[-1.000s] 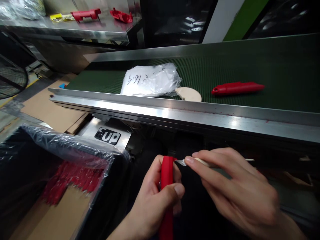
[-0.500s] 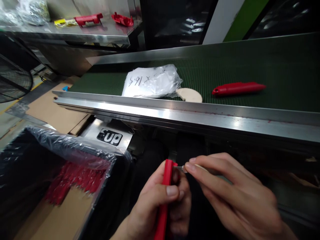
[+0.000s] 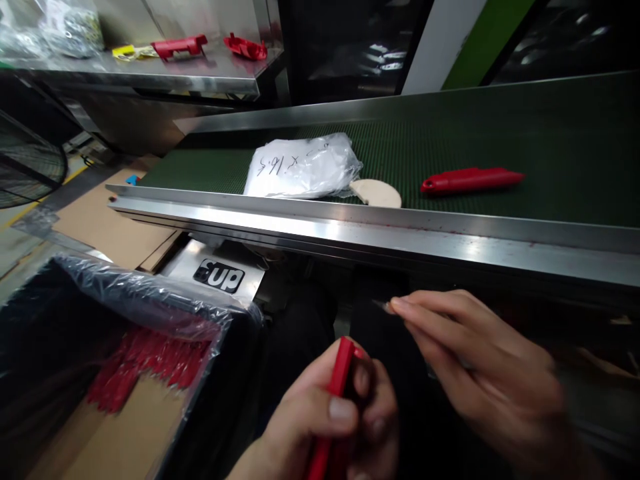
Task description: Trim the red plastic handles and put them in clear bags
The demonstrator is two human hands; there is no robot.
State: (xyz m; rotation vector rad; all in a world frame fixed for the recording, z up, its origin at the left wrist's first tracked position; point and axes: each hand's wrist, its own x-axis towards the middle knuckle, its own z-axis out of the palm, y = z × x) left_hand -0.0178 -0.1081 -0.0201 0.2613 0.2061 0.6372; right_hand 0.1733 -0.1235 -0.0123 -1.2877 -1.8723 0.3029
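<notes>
My left hand (image 3: 325, 417) is wrapped round a long red plastic part (image 3: 341, 367), which points up and away at the bottom middle. To its right, my right hand (image 3: 485, 367) pinches a small knife-like tool (image 3: 384, 306), whose thin blade points left and is blurred. The blade and the red part are apart. Most of the tool's handle is hidden by my fingers. Another red part (image 3: 470, 181) lies on the green conveyor belt (image 3: 560, 147).
A plastic bag with white contents (image 3: 300, 167) and a beige disc (image 3: 379, 193) lie on the belt behind its metal rail (image 3: 350, 230). At left stands a lined bin (image 3: 150, 287) holding red parts (image 3: 150, 360). More red pieces (image 3: 180, 47) rest on a metal table (image 3: 220, 80).
My right hand has moved the blade up and away from the red part. My left hand, still holding the part, has shifted slightly down and right.
</notes>
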